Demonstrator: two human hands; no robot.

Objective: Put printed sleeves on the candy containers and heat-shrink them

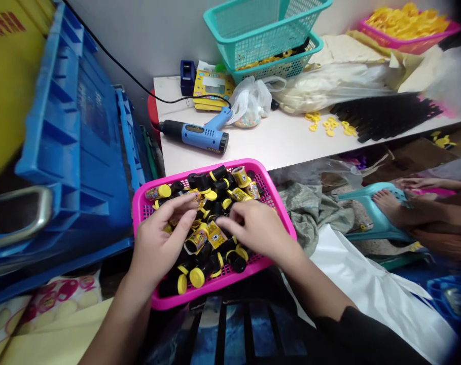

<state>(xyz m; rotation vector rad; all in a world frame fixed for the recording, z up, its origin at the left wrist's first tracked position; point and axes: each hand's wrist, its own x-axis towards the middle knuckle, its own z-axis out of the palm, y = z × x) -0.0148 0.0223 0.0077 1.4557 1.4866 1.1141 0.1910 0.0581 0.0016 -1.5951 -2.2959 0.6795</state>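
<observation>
Small black plastic cylinders with yellow caps (205, 252), loose in a bright pink lattice plastic basket (282, 206)

Cylinders: lying piled at all angles inside the basket, several wearing yellow printed labels (217, 236). The basket is sitting before the person, by the near edge of a white tabletop (249, 152).

Left hand (157, 228): reaching over the basket's left side, fingers curving, thumb standing apart from the forefinger with a gap showing between.

Right hand (258, 228): reaching in from the right, fingers curling downward, thumb pointing toward the left hand; whether it is pinching a cylinder cannot be told.

Tabletop: a blue-and-black pistol-shaped heat gun (200, 136) is lying near the basket; a translucent white plastic bag (253, 99) is resting just beside it; loose yellow plastic pieces (330, 124) are lying near a row of black strips (386, 114); two teal lattice plastic baskets (268, 43) are standing stacked behind.

Left side: a large blue plastic crate (81, 111) is standing.

Right side: another person's bare foot (388, 203) is resting on a light-blue plastic stool (384, 223).
</observation>
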